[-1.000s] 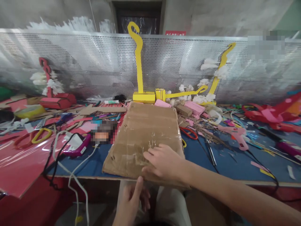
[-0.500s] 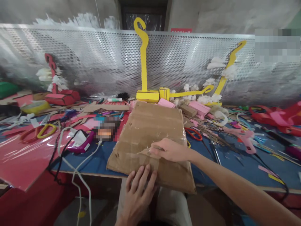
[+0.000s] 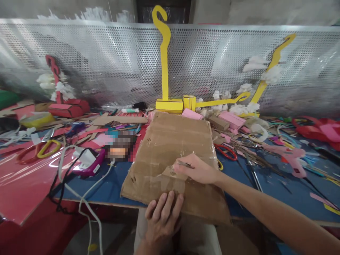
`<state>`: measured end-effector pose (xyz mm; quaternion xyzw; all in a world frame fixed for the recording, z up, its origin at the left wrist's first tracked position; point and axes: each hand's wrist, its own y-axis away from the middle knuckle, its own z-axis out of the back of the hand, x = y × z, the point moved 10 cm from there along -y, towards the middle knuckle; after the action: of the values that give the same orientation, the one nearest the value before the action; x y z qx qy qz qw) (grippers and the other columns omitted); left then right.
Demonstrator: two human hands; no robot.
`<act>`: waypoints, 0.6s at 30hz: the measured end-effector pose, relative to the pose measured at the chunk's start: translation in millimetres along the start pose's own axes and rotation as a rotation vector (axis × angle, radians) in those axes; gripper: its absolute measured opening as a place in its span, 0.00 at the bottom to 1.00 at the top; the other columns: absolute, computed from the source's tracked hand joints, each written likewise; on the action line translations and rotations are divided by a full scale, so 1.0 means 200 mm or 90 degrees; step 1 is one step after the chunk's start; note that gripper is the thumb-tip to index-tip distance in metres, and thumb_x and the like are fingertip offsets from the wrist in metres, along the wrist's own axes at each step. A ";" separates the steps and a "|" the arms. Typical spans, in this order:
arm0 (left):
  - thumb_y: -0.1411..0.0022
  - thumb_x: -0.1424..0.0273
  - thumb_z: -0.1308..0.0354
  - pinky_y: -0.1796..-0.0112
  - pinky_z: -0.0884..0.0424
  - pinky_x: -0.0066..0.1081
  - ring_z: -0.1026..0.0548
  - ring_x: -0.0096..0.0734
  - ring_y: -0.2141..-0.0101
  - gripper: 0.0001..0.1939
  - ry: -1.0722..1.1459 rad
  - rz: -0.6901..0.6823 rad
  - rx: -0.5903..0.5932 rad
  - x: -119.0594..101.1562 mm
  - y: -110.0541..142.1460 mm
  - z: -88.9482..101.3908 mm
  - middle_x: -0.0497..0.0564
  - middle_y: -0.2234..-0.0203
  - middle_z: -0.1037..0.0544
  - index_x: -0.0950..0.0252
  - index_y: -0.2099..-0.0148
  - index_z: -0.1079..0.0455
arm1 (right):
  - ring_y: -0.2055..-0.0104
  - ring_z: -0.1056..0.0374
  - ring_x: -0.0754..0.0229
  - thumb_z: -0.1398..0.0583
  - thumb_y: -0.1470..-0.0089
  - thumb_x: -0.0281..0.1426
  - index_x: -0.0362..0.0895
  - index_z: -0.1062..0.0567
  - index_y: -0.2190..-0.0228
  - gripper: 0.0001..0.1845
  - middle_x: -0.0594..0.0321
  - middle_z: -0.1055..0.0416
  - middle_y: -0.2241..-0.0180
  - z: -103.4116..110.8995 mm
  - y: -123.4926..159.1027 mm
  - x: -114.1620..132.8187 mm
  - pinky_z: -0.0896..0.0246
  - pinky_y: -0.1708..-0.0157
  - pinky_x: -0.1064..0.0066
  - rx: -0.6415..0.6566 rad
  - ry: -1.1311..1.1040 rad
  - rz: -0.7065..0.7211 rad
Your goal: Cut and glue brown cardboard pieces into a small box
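Note:
A brown cardboard sheet (image 3: 180, 136) with clear tape on it lies over the table's front edge, its near end above my lap. The fingers of my left hand (image 3: 165, 212) are spread and lie on the sheet's near edge. My right hand (image 3: 196, 170) is closed round a thin metal tool (image 3: 184, 163), whose exact kind I cannot make out. It presses low against the sheet's middle, beside a lighter pointed patch (image 3: 166, 173) that looks like lifted tape or paper. The tool's working end is mostly hidden by my fingers.
Yellow hook-shaped pieces (image 3: 165, 67) stand and lie behind the sheet. To the right are red-handled scissors (image 3: 225, 151) and a pink glue gun (image 3: 293, 159). More scissors (image 3: 49, 148), a purple box (image 3: 91, 164) and a white cable (image 3: 99, 184) lie left. Scraps cover the blue table (image 3: 124, 182).
The view has shifted slightly, tipping down and coming closer. Both hands keep nearly the same places on the cardboard, the right still gripping the metal tool, which now shows more plainly.

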<state>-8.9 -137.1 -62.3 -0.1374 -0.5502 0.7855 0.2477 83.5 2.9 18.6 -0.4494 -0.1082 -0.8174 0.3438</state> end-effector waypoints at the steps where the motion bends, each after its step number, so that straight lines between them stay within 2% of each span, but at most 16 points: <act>1: 0.31 0.56 0.45 0.33 0.54 0.38 0.36 0.36 0.37 0.18 0.000 -0.002 0.001 0.00 0.00 0.00 0.54 0.51 0.20 0.56 0.46 0.22 | 0.74 0.56 0.67 0.47 0.33 0.46 0.45 0.43 0.78 0.25 0.72 0.53 0.77 0.00 0.00 0.00 0.57 0.75 0.73 -0.006 -0.014 -0.005; 8: 0.31 0.63 0.44 0.32 0.54 0.40 0.37 0.37 0.36 0.16 0.002 -0.002 -0.007 -0.01 0.02 -0.01 0.55 0.46 0.23 0.57 0.46 0.22 | 0.72 0.52 0.66 0.47 0.33 0.45 0.44 0.40 0.78 0.24 0.70 0.49 0.76 0.03 -0.01 -0.03 0.54 0.72 0.72 -0.087 -0.081 -0.029; 13: 0.33 0.64 0.42 0.32 0.54 0.40 0.37 0.38 0.36 0.18 0.015 0.015 0.013 -0.01 0.01 -0.01 0.55 0.44 0.24 0.58 0.43 0.24 | 0.73 0.51 0.66 0.44 0.35 0.45 0.44 0.39 0.79 0.25 0.70 0.48 0.77 0.06 -0.01 -0.04 0.55 0.72 0.71 -0.137 -0.097 -0.029; 16: 0.34 0.63 0.40 0.33 0.53 0.40 0.34 0.37 0.39 0.20 0.027 0.022 0.046 -0.01 -0.03 0.01 0.55 0.47 0.22 0.59 0.42 0.25 | 0.71 0.44 0.65 0.41 0.38 0.48 0.43 0.32 0.74 0.23 0.69 0.40 0.75 0.06 -0.01 -0.03 0.47 0.70 0.71 -0.123 -0.116 -0.021; 18: 0.36 0.63 0.39 0.34 0.53 0.38 0.31 0.36 0.43 0.22 0.038 0.028 0.072 0.00 -0.06 0.02 0.54 0.49 0.20 0.60 0.41 0.26 | 0.69 0.38 0.63 0.47 0.35 0.52 0.43 0.30 0.66 0.24 0.64 0.32 0.70 0.08 -0.01 -0.04 0.41 0.66 0.70 -0.117 -0.144 -0.016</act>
<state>-8.9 -136.7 -50.2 -0.1586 -0.4943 0.8162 0.2537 95.4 16.0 21.9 -0.5666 -0.0767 -0.7725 0.2762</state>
